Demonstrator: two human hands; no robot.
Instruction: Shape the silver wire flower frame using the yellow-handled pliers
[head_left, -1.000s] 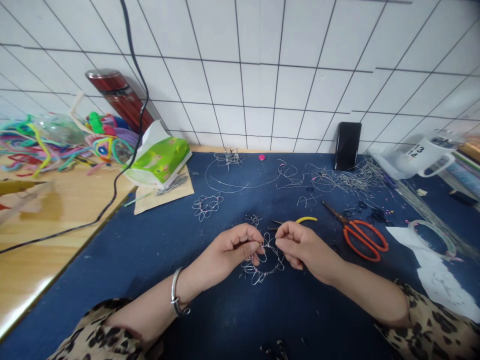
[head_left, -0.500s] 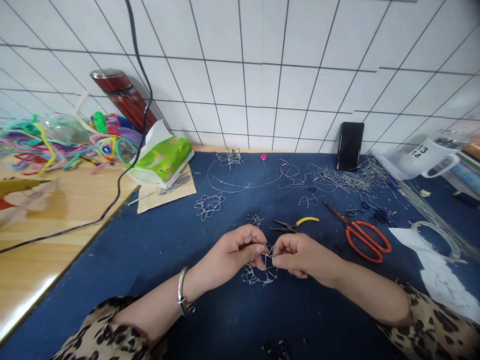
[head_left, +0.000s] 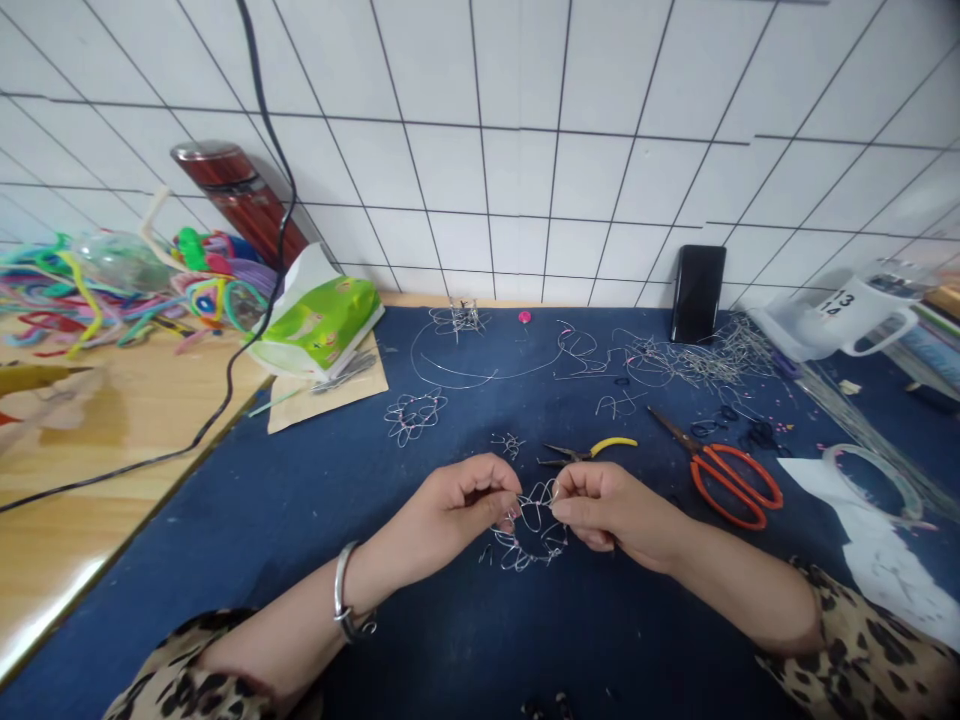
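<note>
L hand (head_left: 461, 505): thumb & fingertips pinched tog. on the L side of a wire ring (head_left: 538, 503) w/ loops round it. R hand (head_left: 615, 510): thumb & fingertips also pinched, on ring's upper R side. So ring is btwn the two grips, over the desk (head_left: 450, 640); can't tell if it touches. Pliers (head_left: 589, 453) just beyond R grip, one handle yellow. Wire cluster (head_left: 510, 443) just beyond L grip. 2nd ring (head_left: 415, 415) farther out, L of L grip. Scissors (head_left: 724, 475), orange handles, R of R grip, tip pointing away. Wire heap (head_left: 705, 362) well beyond R grip, phone (head_left: 697, 295) upright behind it; mug (head_left: 855, 310) farther R. Tissue pack (head_left: 322, 320) well beyond L grip, off to L.
</note>
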